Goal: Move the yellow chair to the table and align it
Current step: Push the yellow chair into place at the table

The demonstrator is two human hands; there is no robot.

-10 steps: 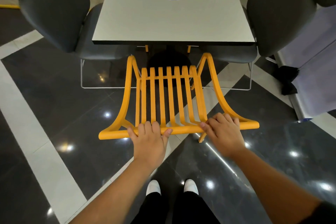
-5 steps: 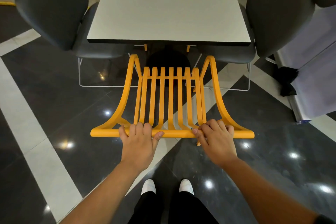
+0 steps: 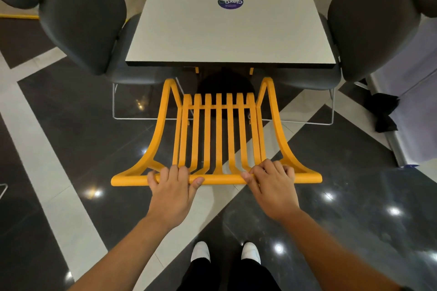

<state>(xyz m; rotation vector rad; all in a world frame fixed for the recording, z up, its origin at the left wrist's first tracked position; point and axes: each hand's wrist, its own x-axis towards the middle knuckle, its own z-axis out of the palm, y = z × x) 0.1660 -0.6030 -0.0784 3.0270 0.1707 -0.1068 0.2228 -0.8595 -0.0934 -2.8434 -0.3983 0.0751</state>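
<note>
Nearest the camera, two white shoes point(image 3: 200, 251) on a dark glossy floor point(image 3: 354, 196) with pale bands. Left hand point(image 3: 172, 190) and right hand point(image 3: 272, 188), each grip closed over the top rail of the yellow chair point(image 3: 218, 134), fingers curled across it, thumbs beneath. Chair: yellow, slatted back, flared side arms, front tucked under the near edge of the pale counter point(image 3: 212, 38). Grey padded chairs point(image 3: 82, 14) flank the counter; round purple sticker point(image 3: 230, 3) on top
</note>
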